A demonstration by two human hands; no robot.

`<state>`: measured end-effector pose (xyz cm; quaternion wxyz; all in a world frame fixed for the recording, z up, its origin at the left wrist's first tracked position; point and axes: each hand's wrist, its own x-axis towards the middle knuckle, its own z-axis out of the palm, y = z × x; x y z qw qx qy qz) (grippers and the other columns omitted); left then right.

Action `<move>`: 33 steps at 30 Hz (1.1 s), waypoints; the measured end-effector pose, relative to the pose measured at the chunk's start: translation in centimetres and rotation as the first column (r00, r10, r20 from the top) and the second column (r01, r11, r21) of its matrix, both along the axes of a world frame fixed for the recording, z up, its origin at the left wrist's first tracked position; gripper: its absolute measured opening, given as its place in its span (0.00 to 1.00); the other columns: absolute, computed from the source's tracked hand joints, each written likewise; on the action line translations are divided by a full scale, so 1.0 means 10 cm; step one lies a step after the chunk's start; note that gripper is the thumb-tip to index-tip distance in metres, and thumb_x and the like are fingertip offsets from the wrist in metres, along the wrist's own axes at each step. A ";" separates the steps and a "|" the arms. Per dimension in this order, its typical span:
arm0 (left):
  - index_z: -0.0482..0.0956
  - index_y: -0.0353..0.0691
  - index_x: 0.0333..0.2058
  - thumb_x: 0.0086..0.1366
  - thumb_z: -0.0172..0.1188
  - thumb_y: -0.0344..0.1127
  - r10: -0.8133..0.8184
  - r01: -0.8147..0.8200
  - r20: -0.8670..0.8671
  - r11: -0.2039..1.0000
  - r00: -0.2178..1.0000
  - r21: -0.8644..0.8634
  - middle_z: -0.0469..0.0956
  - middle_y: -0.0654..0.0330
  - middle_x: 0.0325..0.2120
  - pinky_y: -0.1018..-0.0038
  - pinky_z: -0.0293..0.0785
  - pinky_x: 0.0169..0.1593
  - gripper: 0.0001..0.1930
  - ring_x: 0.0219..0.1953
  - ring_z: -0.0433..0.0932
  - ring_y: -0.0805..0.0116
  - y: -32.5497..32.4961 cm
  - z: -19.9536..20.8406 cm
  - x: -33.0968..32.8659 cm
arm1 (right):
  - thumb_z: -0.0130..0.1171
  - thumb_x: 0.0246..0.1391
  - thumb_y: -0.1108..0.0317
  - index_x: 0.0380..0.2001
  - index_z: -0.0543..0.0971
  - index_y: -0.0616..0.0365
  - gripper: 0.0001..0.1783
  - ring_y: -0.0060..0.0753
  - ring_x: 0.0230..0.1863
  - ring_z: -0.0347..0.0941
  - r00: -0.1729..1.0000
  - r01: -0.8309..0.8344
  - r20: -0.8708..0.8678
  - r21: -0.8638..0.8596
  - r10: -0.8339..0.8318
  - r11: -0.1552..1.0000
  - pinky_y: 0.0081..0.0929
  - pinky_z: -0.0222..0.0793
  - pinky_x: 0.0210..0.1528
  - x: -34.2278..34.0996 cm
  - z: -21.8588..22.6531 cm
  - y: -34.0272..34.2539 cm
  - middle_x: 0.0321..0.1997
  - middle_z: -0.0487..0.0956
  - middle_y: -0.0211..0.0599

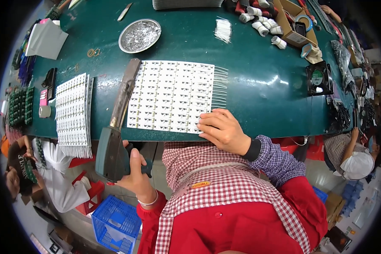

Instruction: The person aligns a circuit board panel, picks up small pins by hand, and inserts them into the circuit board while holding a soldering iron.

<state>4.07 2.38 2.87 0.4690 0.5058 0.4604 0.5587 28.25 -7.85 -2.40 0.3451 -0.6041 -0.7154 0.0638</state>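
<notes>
My left hand (136, 174) is closed round the handle of a green pistol-grip power tool (109, 154). Its long, worn metal nose (125, 91) reaches up along the left edge of a white circuit board panel (167, 96), and from this view I cannot tell whether they touch. Rows of small dark parts cover the panel, and thin white wires (220, 86) stick out past its right edge. My right hand (224, 132) lies on the panel's near right corner, fingers stretched out over the surface. Left of the tool, a stack of similar panels (73, 114) overhangs the table's front edge.
A metal bowl (139, 36) of silvery scraps stands behind the tool, near a small knife (125, 12). At the back right are a wire bundle (223, 30), white rolls (260, 27) and a cardboard box (295, 25). A black fan (319, 78) sits far right. People work on both sides.
</notes>
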 end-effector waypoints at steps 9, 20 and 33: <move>0.70 0.28 0.56 0.63 0.58 0.19 0.030 -0.034 0.070 0.998 0.997 0.057 0.79 0.45 0.47 0.79 0.68 0.22 0.22 0.21 0.73 0.74 0.02 0.01 0.07 | 0.70 0.52 0.68 0.43 0.83 0.58 0.14 0.36 0.55 0.77 0.999 -0.012 0.029 -0.023 0.013 1.000 0.42 0.69 0.58 0.03 0.04 -0.01 0.47 0.82 0.36; 0.70 0.26 0.57 0.62 0.59 0.17 -0.020 0.030 0.061 0.985 0.998 -0.170 0.78 0.44 0.50 0.76 0.72 0.27 0.23 0.25 0.75 0.71 -0.02 -0.18 -0.01 | 0.68 0.47 0.81 0.40 0.84 0.58 0.15 0.43 0.41 0.76 0.924 0.341 0.092 0.246 -0.372 0.907 0.36 0.74 0.41 0.95 0.30 0.59 0.39 0.80 0.38; 0.71 0.25 0.57 0.62 0.59 0.15 -0.077 0.073 -0.025 0.988 0.997 -0.140 0.78 0.44 0.50 0.75 0.72 0.25 0.23 0.24 0.75 0.70 0.28 -0.16 0.12 | 0.68 0.47 0.74 0.30 0.80 0.58 0.06 0.42 0.40 0.72 0.778 0.469 0.314 0.287 -0.545 0.835 0.37 0.70 0.42 1.76 -0.19 1.33 0.34 0.75 0.35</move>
